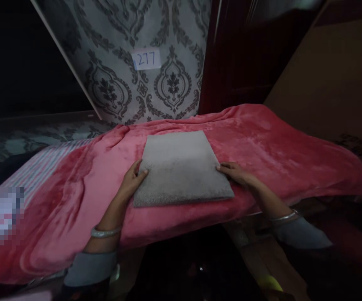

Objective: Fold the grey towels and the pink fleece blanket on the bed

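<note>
A square grey mat (181, 167) with a short, fuzzy pile lies flat on a pink-red plush blanket (259, 146). My left hand (134, 179) grips its left edge, the thumb on top and the other fingers partly hidden along the side. At the right edge, my right hand (234, 171) pinches the mat between thumb and fingers, their tips partly out of sight. The mat's near edge lies close to the front of the blanket.
Striped cloth (47, 163) shows beside the blanket at left. Behind are patterned wallpaper (171, 83) with a paper marked 277 (147, 59), a dark red panel (234, 54), and a large cardboard box (334, 79) at right. A dark screen-like panel (26, 62) stands upper left.
</note>
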`<state>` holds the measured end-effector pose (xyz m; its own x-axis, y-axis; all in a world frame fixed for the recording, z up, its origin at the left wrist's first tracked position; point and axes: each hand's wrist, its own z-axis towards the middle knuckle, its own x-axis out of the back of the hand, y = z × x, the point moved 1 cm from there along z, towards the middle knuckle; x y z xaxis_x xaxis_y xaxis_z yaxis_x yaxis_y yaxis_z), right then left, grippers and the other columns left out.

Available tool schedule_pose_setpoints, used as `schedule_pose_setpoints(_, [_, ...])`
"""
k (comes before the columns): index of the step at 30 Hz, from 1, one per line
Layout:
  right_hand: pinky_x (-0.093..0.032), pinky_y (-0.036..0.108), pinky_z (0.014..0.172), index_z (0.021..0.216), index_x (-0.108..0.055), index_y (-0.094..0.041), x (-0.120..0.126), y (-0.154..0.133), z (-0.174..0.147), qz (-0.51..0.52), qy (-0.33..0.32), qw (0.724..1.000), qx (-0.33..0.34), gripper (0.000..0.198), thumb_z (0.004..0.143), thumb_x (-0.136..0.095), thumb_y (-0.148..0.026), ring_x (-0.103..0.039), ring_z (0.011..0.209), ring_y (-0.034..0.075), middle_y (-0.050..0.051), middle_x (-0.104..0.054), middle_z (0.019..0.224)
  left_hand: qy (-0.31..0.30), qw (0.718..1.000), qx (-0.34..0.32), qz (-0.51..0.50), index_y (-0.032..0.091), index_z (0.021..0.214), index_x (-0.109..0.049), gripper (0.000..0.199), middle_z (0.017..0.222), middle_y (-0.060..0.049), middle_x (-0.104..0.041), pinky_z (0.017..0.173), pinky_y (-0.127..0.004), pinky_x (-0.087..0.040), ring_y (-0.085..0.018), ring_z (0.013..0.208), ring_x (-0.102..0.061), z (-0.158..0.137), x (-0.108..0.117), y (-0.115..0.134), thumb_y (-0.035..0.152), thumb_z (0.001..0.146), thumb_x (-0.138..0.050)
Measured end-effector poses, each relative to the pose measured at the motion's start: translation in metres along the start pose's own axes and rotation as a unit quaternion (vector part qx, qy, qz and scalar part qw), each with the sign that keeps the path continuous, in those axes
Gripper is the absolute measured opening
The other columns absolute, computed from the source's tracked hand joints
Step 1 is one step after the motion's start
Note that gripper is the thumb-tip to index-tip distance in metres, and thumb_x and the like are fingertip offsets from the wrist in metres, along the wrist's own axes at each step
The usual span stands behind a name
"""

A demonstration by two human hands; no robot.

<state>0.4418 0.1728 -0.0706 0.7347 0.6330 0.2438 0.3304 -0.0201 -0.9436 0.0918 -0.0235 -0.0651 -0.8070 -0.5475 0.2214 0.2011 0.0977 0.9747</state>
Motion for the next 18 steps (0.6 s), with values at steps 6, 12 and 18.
schedule_pose_setpoints(6, [-0.031,0.026,0.043,0.065,-0.053,-0.022,0.004,-0.02,0.06,0.011,0.056,0.998,-0.032,0.043,0.079,-0.063,-0.061,-0.042,0.046,0.014,0.0,-0.05,0.053,0.075,0.996,-0.012,0.048,0.014,0.136,-0.056,0.083,0.08,-0.001,-0.064,0.061,-0.028,-0.045,-0.019,0.071,-0.06,-0.003,0.004,0.003,0.06,0.068,-0.071])
schedule_pose_setpoints(12, [-0.031,0.025,0.04,0.06,-0.048,-0.023,0.001,-0.026,0.104,0.038,0.094,0.995,-0.015,0.046,0.085,-0.049,-0.061,-0.041,0.041,0.013,0.0,-0.047,0.048,0.057,0.998,0.011,0.039,0.012,0.134,-0.056,0.084,0.066,0.004,-0.058,0.053,-0.025,-0.036,-0.016,0.058,-0.054,0.006,0.01,0.014,0.053,0.063,-0.074])
schedule_pose_setpoints(18, [-0.031,0.026,0.039,0.056,-0.048,-0.023,0.0,-0.033,0.134,0.025,0.134,0.988,0.067,0.045,0.081,-0.053,-0.06,-0.04,0.039,0.014,0.0,-0.046,0.045,0.059,0.995,0.079,0.012,0.013,0.124,-0.061,0.063,0.062,0.003,-0.062,0.053,-0.024,-0.039,-0.014,0.055,-0.056,0.057,0.009,0.043,0.028,0.064,-0.074])
